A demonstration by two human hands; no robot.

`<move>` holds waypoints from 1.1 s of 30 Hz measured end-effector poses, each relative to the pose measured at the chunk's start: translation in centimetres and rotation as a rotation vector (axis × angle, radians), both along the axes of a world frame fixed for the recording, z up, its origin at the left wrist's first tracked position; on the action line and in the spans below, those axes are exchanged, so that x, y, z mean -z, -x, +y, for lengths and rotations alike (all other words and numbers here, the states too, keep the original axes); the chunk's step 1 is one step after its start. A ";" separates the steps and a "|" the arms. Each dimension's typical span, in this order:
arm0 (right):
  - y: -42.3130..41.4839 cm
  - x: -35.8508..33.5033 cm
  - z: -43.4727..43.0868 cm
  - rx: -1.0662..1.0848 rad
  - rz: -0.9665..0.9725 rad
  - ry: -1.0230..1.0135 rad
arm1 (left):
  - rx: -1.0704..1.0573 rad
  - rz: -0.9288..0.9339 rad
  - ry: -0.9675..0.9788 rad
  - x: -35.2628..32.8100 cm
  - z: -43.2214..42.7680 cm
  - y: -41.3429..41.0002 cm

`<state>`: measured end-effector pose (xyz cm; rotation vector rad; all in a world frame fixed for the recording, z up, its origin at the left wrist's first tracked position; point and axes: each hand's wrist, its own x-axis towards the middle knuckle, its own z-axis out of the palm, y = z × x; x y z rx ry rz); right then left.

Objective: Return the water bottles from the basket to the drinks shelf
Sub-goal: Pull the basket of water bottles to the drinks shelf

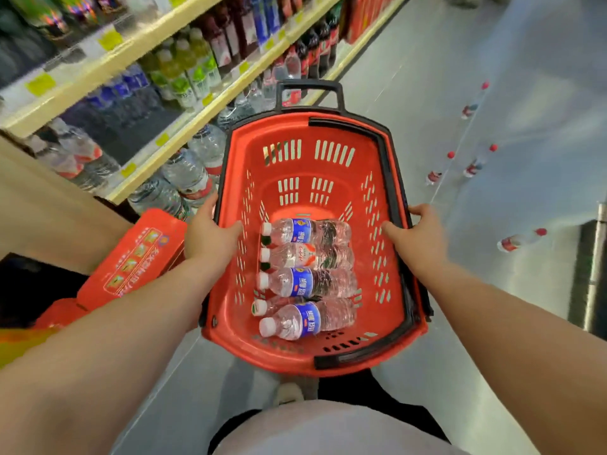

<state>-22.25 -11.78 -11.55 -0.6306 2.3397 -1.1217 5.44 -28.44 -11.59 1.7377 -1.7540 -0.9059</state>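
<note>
A red plastic basket (305, 165) with black handles hangs over the aisle floor in front of me. Several clear water bottles lie on their sides in its bottom: a blue-label one (307, 230) at the far end, a red-label one (308, 255), another blue-label one (308, 282), and the nearest blue-label one (308, 320). My left hand (207, 233) grips the basket's left rim. My right hand (418, 233) grips the right rim. The drinks shelf (184, 133) runs along my left, with water bottles on its lower levels.
Large water jugs (187, 177) stand on the bottom shelf beside the basket. Red cartons (138, 254) are stacked at my lower left. Several small red-capped bottles (473, 167) stand scattered on the grey floor to the right. A metal post (596, 267) is at the right edge.
</note>
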 end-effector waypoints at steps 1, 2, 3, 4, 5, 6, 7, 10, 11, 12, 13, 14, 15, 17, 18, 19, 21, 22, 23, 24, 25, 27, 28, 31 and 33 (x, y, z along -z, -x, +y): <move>1.7 0.2 -1.6 0.011 -0.008 -0.004 | 0.005 -0.008 0.000 0.2 -1.8 1.8; 3.4 0.5 -3.1 0.017 -0.023 -0.008 | 0.007 -0.014 0.005 0.4 -3.5 3.5; 5.1 0.7 -4.6 0.017 -0.040 -0.009 | 0.010 -0.014 0.010 0.6 -5.1 5.3; 6.8 0.8 -6.1 0.017 -0.052 -0.004 | 0.016 -0.008 0.013 0.7 -6.6 7.2; 8.5 0.9 -7.6 0.022 -0.053 0.000 | 0.025 -0.003 0.011 0.8 -8.2 9.1; 10.2 0.9 -9.0 0.030 -0.039 0.001 | 0.031 -0.002 0.006 0.8 -9.8 10.8; 11.8 0.7 -10.4 0.032 -0.020 0.002 | 0.030 -0.005 0.006 0.7 -11.3 12.5; 16.4 0.2 -15.2 0.024 0.003 0.003 | 0.030 -0.006 0.006 0.3 -16.0 17.4; 17.9 0.0 -16.8 0.024 0.026 0.000 | 0.036 -0.001 -0.001 0.2 -17.6 18.9; 19.3 -0.1 -18.4 0.027 0.047 -0.007 | 0.049 0.000 -0.004 0.1 -19.3 20.4; 20.8 -0.1 -19.9 0.032 0.061 -0.016 | 0.070 -0.004 -0.006 0.1 -21.0 22.0; 22.2 0.0 -21.5 0.037 0.067 -0.025 | 0.093 -0.011 -0.010 0.2 -23.0 23.5; 23.6 0.2 -23.2 0.043 0.069 -0.036 | 0.115 -0.015 -0.019 0.3 -25.0 25.0; 26.2 0.7 -26.8 0.066 0.074 -0.057 | 0.148 -0.008 -0.042 0.8 -29.5 28.1; 27.4 1.0 -28.5 0.087 0.075 -0.064 | 0.167 -0.006 -0.050 1.1 -31.7 29.7; 28.5 1.2 -30.2 0.111 0.078 -0.066 | 0.192 -0.011 -0.055 1.4 -33.9 31.3; 30.8 1.6 -33.6 0.159 0.091 -0.074 | 0.238 -0.022 -0.064 1.7 -38.4 34.5; 31.9 1.7 -35.2 0.181 0.090 -0.087 | 0.252 -0.028 -0.073 1.8 -40.5 35.9; 33.0 1.8 -36.7 0.212 0.082 -0.098 | 0.270 -0.039 -0.078 1.7 -42.4 37.4; 34.2 1.8 -38.1 0.242 0.076 -0.107 | 0.289 -0.052 -0.073 1.6 -44.2 38.9; 35.3 1.9 -39.5 0.268 0.077 -0.112 | 0.309 -0.060 -0.060 1.5 -45.9 40.3; 37.6 2.0 -42.2 0.314 0.080 -0.110 | 0.339 -0.054 -0.033 1.0 -49.2 43.3; 38.8 2.0 -43.5 0.331 0.078 -0.107 | 0.348 -0.053 -0.018 0.8 -50.8 44.7; 42.8 2.6 -47.6 0.334 0.061 -0.117 | 0.379 -0.091 -0.001 0.8 -55.1 49.2; 45.8 3.6 -50.2 0.341 0.036 -0.114 | 0.397 -0.109 -0.022 1.5 -57.9 52.5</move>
